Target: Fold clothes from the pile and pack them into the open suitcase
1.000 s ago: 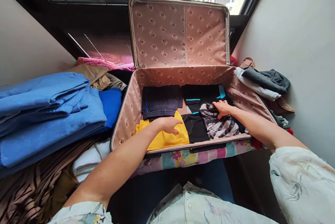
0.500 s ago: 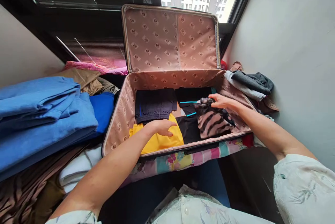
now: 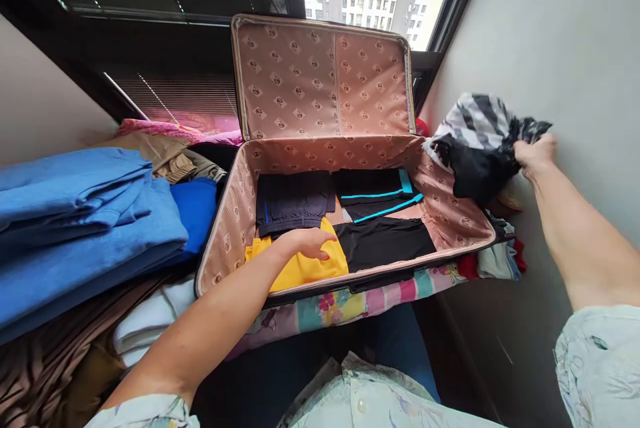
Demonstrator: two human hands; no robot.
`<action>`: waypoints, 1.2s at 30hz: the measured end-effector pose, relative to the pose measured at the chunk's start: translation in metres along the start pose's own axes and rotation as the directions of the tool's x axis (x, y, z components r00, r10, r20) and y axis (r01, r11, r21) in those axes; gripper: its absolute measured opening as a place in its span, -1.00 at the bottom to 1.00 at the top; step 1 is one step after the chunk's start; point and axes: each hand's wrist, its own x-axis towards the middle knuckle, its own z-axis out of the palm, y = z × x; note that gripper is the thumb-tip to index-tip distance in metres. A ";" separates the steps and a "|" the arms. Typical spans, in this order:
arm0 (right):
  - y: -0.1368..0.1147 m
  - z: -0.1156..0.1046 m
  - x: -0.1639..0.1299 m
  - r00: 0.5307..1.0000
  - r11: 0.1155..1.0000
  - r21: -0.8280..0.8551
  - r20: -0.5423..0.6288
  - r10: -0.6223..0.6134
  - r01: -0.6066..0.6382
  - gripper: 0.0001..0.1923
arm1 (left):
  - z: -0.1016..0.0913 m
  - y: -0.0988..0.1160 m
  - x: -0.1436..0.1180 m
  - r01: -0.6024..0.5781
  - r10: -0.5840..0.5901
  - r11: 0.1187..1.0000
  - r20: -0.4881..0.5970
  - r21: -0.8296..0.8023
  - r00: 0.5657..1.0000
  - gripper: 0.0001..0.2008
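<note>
**Striped garment held beside an open suitcase**

Daylight from a window at the top of the frame falls on an open suitcase (image 3: pixel 223 235) lying at the centre, its lid propped upright against the sill.

At the right edge, the fingers of the right hand (image 3: pixel 535 155) are closed tightly around a bunched striped garment (image 3: pixel 475 141), which is held up in the air to the right of the suitcase, above a small heap of clothes (image 3: pixel 495 258) against the wall. The garment hangs clear of the suitcase, black and white folds drooping leftward from the grip.

Lower, near the centre, the left hand (image 3: pixel 310 243) is laid flat with fingers spread and relaxed on a yellow garment (image 3: pixel 305 268) at the front left of the suitcase; nothing is gripped by it. Behind the yellow garment a dark folded piece (image 3: pixel 293 201) is seen, and to its right black clothing with turquoise stripes (image 3: pixel 377 195) and a plain black piece (image 3: pixel 385 241).

At the left of the frame, blue folded fabric (image 3: pixel 85 215) is stacked high. A floral sheet (image 3: pixel 345 301) is visible under the front edge of the suitcase.
</note>
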 end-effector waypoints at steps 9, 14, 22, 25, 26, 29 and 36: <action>-0.028 0.086 -0.030 0.994 0.950 -0.297 0.068 -0.084 0.101 -0.54 | 0.004 0.003 0.004 -0.009 0.011 0.999 0.054 -0.039 0.998 -0.28; -0.108 0.201 -0.057 0.687 0.871 -0.019 0.623 -0.374 0.491 -0.58 | 0.003 0.007 0.003 -0.007 0.014 0.998 0.124 -0.062 0.992 -0.23; -0.205 0.364 -0.099 0.334 0.639 0.173 0.734 -0.591 0.750 -0.22 | 0.003 0.009 -0.001 -0.020 0.027 0.999 0.160 -0.045 0.987 -0.20; -0.220 0.393 -0.093 0.351 0.664 0.173 0.737 -0.577 0.727 -0.38 | 0.003 0.006 -0.001 -0.003 0.011 0.998 0.123 -0.067 0.992 -0.21; -0.223 0.397 -0.087 0.356 0.676 0.173 0.743 -0.567 0.716 -0.42 | 0.003 0.005 -0.001 0.001 0.008 0.997 0.109 -0.079 0.994 -0.21; -0.229 0.393 -0.062 0.345 0.703 0.188 0.766 -0.542 0.686 -0.49 | 0.003 0.002 0.000 -0.008 0.017 0.995 0.085 -0.103 0.996 -0.20; -0.246 0.312 -0.007 0.630 0.835 0.253 0.559 -0.539 0.489 -0.66 | 0.011 -0.010 0.009 -0.023 0.026 0.985 0.019 -0.168 0.999 -0.20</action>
